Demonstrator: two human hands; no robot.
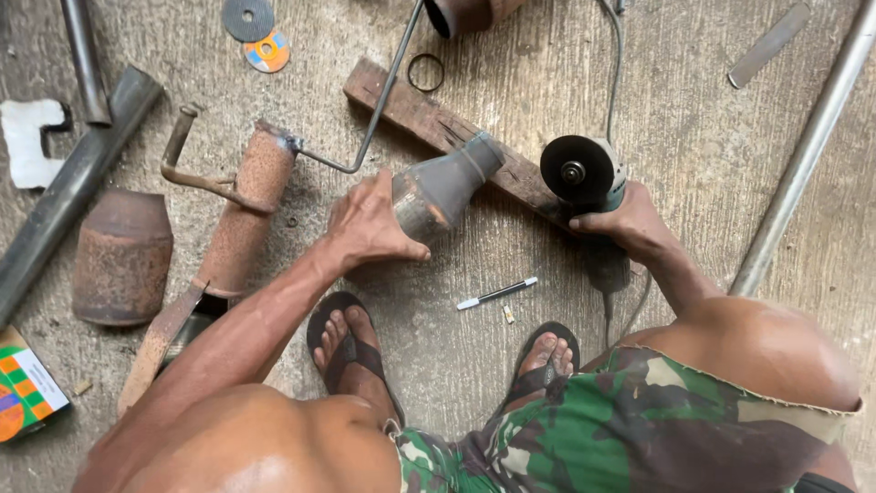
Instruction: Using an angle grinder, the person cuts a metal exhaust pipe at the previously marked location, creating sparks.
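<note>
Head view, looking down at a squatting person on a concrete floor [511,119]. The left hand [370,224] was wrapped over the wide end of a grey conical metal fitting [444,187], fingers pressed around it and pinning it down. The fitting's narrow end rested on a weathered wooden plank [429,119]; its long axis ran from the hand up and to the right, toward the angle grinder [584,173]. The right hand [630,224] was closed tight on the grinder's body, dark cutting disc facing up, just right of the fitting's narrow end but apart from it. So the fitting lay between the two hands, the left touching it, the right near. Its surface looked dull grey, scuffed, with a pale band near the neck and rust-orange patches at the wide end. A black-and-white marker pen [497,293] lay on the floor near the feet. Rusty cylinders [123,256] and a pipe [68,192] lay at left.
</note>
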